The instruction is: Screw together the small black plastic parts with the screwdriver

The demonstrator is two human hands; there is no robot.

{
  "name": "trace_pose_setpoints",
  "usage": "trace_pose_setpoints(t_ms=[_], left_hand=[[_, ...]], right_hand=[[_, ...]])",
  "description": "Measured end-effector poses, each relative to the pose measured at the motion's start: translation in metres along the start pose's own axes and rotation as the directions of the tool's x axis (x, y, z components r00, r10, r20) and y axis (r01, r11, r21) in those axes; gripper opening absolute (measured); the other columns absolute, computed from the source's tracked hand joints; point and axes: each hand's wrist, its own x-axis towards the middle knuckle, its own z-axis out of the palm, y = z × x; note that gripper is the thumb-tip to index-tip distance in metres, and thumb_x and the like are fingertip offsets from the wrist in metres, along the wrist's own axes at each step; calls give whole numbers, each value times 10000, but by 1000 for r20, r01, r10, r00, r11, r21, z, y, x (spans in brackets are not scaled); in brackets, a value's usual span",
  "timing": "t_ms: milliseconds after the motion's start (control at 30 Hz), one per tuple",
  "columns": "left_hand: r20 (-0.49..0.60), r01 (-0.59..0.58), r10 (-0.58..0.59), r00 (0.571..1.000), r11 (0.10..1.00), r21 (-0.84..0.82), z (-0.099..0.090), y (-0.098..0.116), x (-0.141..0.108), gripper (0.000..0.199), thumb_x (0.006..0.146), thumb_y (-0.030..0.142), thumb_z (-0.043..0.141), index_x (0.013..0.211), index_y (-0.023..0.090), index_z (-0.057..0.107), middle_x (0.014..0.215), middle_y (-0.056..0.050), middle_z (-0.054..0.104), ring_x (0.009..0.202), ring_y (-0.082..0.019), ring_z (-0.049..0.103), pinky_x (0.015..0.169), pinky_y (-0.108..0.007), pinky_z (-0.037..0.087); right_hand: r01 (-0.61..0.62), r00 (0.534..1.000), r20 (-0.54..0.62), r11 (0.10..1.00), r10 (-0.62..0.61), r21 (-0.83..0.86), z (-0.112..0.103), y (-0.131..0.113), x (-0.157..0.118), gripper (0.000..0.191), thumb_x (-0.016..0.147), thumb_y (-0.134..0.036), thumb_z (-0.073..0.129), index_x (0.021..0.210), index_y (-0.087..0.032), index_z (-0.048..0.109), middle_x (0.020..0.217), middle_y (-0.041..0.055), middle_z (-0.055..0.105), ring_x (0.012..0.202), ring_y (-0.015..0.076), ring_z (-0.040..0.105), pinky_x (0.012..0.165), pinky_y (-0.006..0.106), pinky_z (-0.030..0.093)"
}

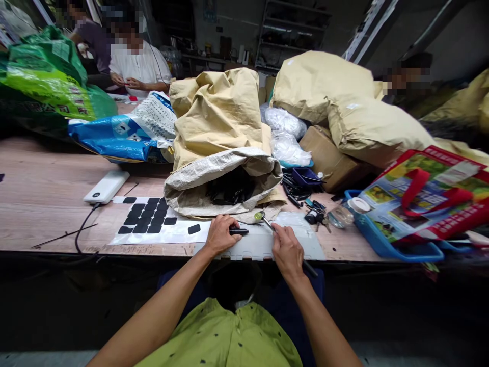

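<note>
My left hand (222, 234) is closed around a small black part (239, 231) that sticks out to the right over a grey board (250, 244) at the table's front edge. In my right hand (287, 250) is a thin metal tool (268, 223), its tip beside a small yellow-green round piece (259, 216); a dark handle shows below the hand. Left of my hands lies a white sheet (183, 236) with rows of black rounded stickers (148, 215). Just behind my hands, an open woven sack (183, 183) holds black parts (231, 188).
A white power bank (107, 186) with a cable lies left. Black parts, keys and a blue basket (376, 239) with a red bag (431, 199) are right. Large tan sacks (217, 117) stand behind. A person in white (139, 66) sits across, back left.
</note>
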Motion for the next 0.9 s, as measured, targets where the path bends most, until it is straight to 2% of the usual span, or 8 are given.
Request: trace_pose_setpoints(t_ms=[133, 267, 700, 900], left_hand=[[10, -4, 4, 1000, 1000, 6, -1, 1, 0, 231, 670, 226, 808, 865, 243, 684, 940, -8, 688, 1003, -260, 552, 882, -390, 411], [9, -8, 8, 1000, 1000, 26, 0, 1, 1, 263, 658, 244, 814, 889, 247, 691, 943, -12, 683, 1002, -264, 551, 884, -394, 415], [19, -40, 39, 999, 998, 53, 3, -3, 0, 201, 700, 269, 812, 879, 257, 721, 925, -15, 677, 1005, -264, 554, 883, -390, 415], [11, -49, 48, 999, 998, 26, -3, -3, 2, 150, 803, 335, 758, 917, 245, 721, 942, -27, 693, 999, -259, 555, 896, -390, 421]], right_hand=[[29, 997, -73, 993, -38, -116, 17, 17, 14, 349, 931, -140, 538, 1194, -254, 737, 947, 57, 630, 899, 206, 491, 803, 319, 336], [13, 991, -133, 990, -32, -141, 27, 16, 13, 327, 928, -163, 558, 1190, -264, 726, 970, 54, 626, 921, 215, 472, 812, 336, 295], [-4, 996, -94, 987, -11, -160, 27, 11, 12, 322, 914, -181, 566, 1204, -252, 687, 1030, 66, 605, 977, 238, 458, 803, 348, 290], [1, 996, -90, 983, -18, -183, 27, 11, 12, 323, 904, -186, 573, 1204, -240, 682, 1038, 78, 591, 975, 242, 446, 788, 351, 293]])
